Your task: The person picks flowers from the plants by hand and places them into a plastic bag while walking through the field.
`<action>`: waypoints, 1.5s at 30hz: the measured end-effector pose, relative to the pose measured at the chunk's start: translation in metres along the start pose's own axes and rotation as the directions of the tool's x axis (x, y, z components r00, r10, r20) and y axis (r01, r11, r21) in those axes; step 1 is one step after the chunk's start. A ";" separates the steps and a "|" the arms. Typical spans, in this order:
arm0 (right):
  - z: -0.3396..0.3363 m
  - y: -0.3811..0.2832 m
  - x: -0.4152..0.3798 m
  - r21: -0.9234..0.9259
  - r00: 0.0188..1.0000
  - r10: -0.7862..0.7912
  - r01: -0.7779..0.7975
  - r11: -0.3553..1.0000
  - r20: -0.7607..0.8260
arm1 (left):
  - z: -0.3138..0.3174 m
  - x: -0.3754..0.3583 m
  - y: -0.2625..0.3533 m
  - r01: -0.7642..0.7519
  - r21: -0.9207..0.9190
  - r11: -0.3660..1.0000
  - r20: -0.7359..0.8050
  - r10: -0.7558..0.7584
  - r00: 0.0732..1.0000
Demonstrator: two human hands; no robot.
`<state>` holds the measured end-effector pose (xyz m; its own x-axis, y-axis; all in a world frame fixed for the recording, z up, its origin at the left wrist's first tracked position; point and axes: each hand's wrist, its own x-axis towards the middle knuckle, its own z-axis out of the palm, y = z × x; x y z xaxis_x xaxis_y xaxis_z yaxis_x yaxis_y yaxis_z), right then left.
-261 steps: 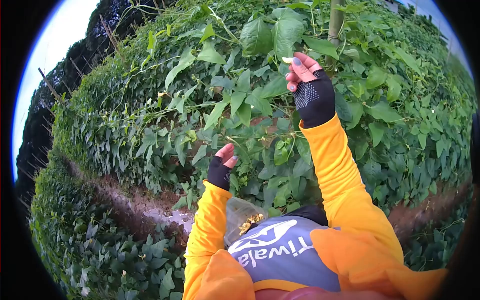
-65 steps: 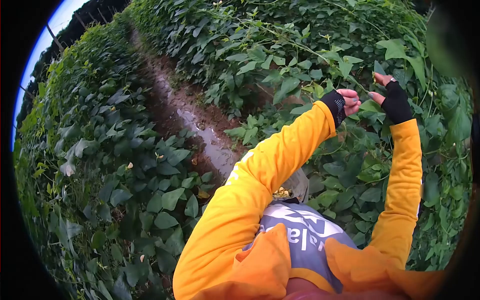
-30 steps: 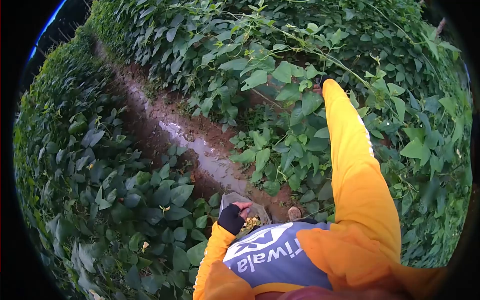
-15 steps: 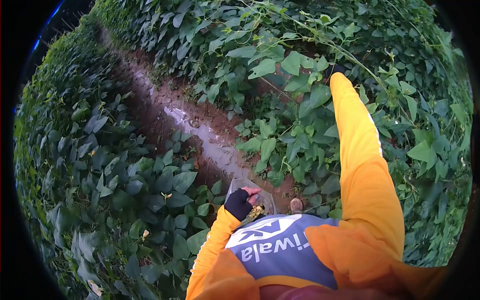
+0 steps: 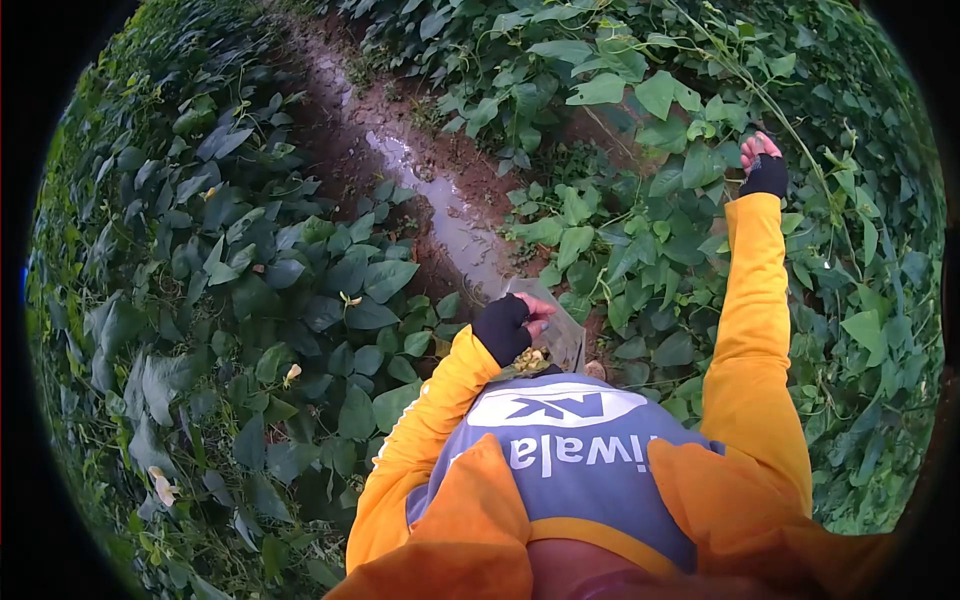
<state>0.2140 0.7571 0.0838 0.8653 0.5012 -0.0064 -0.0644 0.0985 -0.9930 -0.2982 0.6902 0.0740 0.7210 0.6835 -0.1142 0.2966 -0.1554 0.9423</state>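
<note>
My left hand (image 5: 513, 325), in a black fingerless glove, is closed on the edge of a clear plastic bag (image 5: 568, 330) in front of my body. Inside the bag lie small yellowish pieces (image 5: 530, 361), perhaps flowers, too small to name surely. Out to the far right, my right hand (image 5: 763, 168) is raised among the leafy vines, also in a black fingerless glove. Its fingers are curled together, and what they hold, if anything, cannot be made out. Broad green leaves (image 5: 703, 165) lie close beside it.
Dense vines (image 5: 270, 290) grow on both sides of a muddy furrow (image 5: 450, 225) with standing water. A long stem (image 5: 765, 95) crosses above the plants near my right hand. Pale yellow flowers (image 5: 162, 487) show among the leaves at left. Part of a shoe (image 5: 596, 370) shows beside the bag.
My right hand has come out of the foliage and drawn back toward me, so it now shows. My left hand and the bag sit slightly higher in view, which has shifted.
</note>
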 end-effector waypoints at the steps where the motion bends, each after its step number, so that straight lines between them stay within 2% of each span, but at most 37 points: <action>1: 0.000 -0.010 -0.037 0.053 0.999 -0.002 0.000 0.999 0.049 | -0.009 0.003 0.001 -0.007 0.044 0.999 -0.057 0.009 0.998; 2: 0.003 -0.016 -0.080 0.083 0.989 -0.052 0.041 0.996 0.139 | -0.020 0.005 0.001 -0.011 0.088 0.996 -0.110 0.020 0.994; 4: 0.025 -0.040 -0.185 -0.088 0.948 -0.112 0.144 0.986 0.299 | -0.041 0.010 -0.011 -0.069 0.025 0.997 -0.288 0.073 0.955; 5: 0.032 -0.044 -0.228 -0.181 0.879 -0.146 0.251 0.951 0.453 | -0.052 0.010 -0.015 0.013 -0.105 0.994 -0.348 -0.049 0.936; 6: 0.037 -0.040 -0.263 -0.203 0.743 -0.230 0.442 0.874 0.629 | -0.062 0.010 -0.018 0.082 -0.236 0.968 -0.392 -0.173 0.904; 7: 0.037 -0.029 -0.290 -0.208 0.566 -0.235 0.608 0.766 0.790 | -0.071 0.010 -0.020 0.067 -0.300 0.951 -0.413 -0.193 0.890; 8: 0.038 -0.018 -0.307 -0.130 0.339 -0.206 0.748 0.651 0.918 | -0.079 0.013 -0.021 0.043 -0.360 0.932 -0.432 -0.207 0.878; 9: 0.034 -0.007 -0.322 -0.123 0.150 -0.025 0.885 0.449 0.988 | -0.083 0.016 -0.019 0.014 -0.368 0.930 -0.455 -0.193 0.869; 10: 0.034 0.010 -0.335 -0.087 0.119 -0.036 0.867 0.490 0.992 | -0.087 0.017 -0.021 0.016 -0.383 0.924 -0.447 -0.201 0.872; 11: 0.037 0.027 -0.341 -0.030 0.072 -0.083 0.904 0.426 0.994 | -0.093 0.029 -0.026 0.003 -0.363 0.932 -0.419 -0.166 0.892; 12: 0.035 0.046 -0.341 -0.060 0.112 -0.068 0.850 0.523 0.991 | -0.091 0.025 -0.034 0.018 -0.350 0.937 -0.401 -0.167 0.901; 14: 0.057 0.015 -0.340 -0.157 0.183 -0.006 0.862 0.481 0.983 | -0.094 0.027 -0.033 0.013 -0.366 0.931 -0.339 -0.147 0.929; 15: 0.063 0.014 -0.339 -0.167 0.197 -0.016 0.867 0.470 0.980 | -0.097 0.029 -0.037 -0.015 -0.245 0.969 -0.324 -0.067 0.944; 16: 0.069 0.013 -0.338 -0.182 0.227 -0.034 0.852 0.491 0.973 | -0.099 0.029 -0.041 -0.024 -0.219 0.975 -0.317 -0.048 0.947; 18: 0.083 0.014 -0.336 -0.198 0.266 -0.068 0.843 0.501 0.962 | -0.107 0.030 -0.042 -0.022 -0.292 0.956 -0.296 -0.068 0.953; 20: 0.093 0.016 -0.336 -0.177 0.333 -0.154 0.775 0.607 0.930 | -0.119 0.032 -0.038 -0.062 -0.225 0.972 -0.305 -0.010 0.952; 22: 0.102 0.013 -0.336 -0.222 0.371 -0.128 0.760 0.611 0.920 | -0.132 0.029 -0.027 -0.036 -0.214 0.976 -0.334 -0.039 0.942; 24: 0.104 0.025 -0.331 -0.274 0.499 -0.119 0.642 0.716 0.858 | -0.142 0.029 -0.023 -0.060 -0.192 0.980 -0.340 -0.009 0.941; 25: 0.103 0.029 -0.328 -0.319 0.553 -0.084 0.592 0.740 0.829 | -0.146 0.027 -0.027 -0.040 -0.221 0.974 -0.354 -0.042 0.934; 26: 0.105 0.032 -0.322 -0.319 0.552 -0.090 0.598 0.735 0.829 | -0.149 0.026 -0.033 -0.019 -0.251 0.968 -0.367 -0.077 0.927; 28: 0.115 0.038 -0.301 -0.401 0.692 -0.010 0.431 0.808 0.722 | -0.153 0.025 -0.046 -0.050 -0.317 0.947 -0.352 -0.069 0.934; 30: 0.134 0.046 -0.271 -0.276 0.675 -0.164 0.495 0.824 0.720 | -0.157 0.026 -0.049 -0.095 -0.337 0.937 -0.378 -0.042 0.925; 34: 0.195 0.055 -0.204 -0.225 0.693 -0.262 0.527 0.819 0.671 | -0.168 0.025 -0.046 -0.027 -0.446 0.895 -0.355 -0.149 0.923; 36: 0.229 0.067 -0.166 -0.256 0.708 -0.253 0.529 0.809 0.660 | -0.177 0.023 -0.042 -0.003 -0.460 0.888 -0.350 -0.178 0.920; 38: 0.260 0.077 -0.128 -0.269 0.720 -0.296 0.557 0.786 0.628 | -0.185 0.020 -0.032 -0.083 -0.324 0.943 -0.475 -0.086 0.876; 39: 0.273 0.096 -0.098 -0.311 0.739 -0.322 0.578 0.754 0.592 | -0.189 0.017 -0.030 -0.042 -0.377 0.925 -0.499 -0.164 0.851; 40: 0.287 0.115 -0.070 -0.351 0.754 -0.354 0.597 0.721 0.554 | -0.194 0.016 -0.025 -0.070 -0.372 0.926 -0.517 -0.145 0.844; 41: 0.297 0.117 -0.051 -0.323 0.795 -0.327 0.530 0.784 0.510 | -0.198 0.015 -0.030 -0.057 -0.379 0.924 -0.529 -0.166 0.833; 42: 0.308 0.121 -0.027 -0.417 0.810 -0.371 0.562 0.715 0.455 | -0.202 0.013 -0.036 -0.041 -0.386 0.922 -0.539 -0.189 0.821; 43: 0.325 0.152 0.020 -0.405 0.848 -0.334 0.499 0.766 0.412 | -0.203 0.011 -0.042 -0.043 -0.391 0.920 -0.553 -0.197 0.809; 44: 0.335 0.147 0.036 -0.218 0.923 -0.246 0.315 0.923 0.295 | -0.204 0.012 -0.045 -0.019 -0.406 0.914 -0.553 -0.229 0.801; 45: 0.345 0.142 0.051 0.028 0.974 -0.150 0.148 0.989 0.170 | -0.206 0.012 -0.056 -0.003 -0.410 0.912 -0.557 -0.248 0.793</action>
<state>0.0771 1.0935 -0.0173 0.7680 0.6194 0.1630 0.0504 0.1953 -0.9794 -0.4351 0.8543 0.0846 0.1498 0.9775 -0.1487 0.0119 0.1486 0.9888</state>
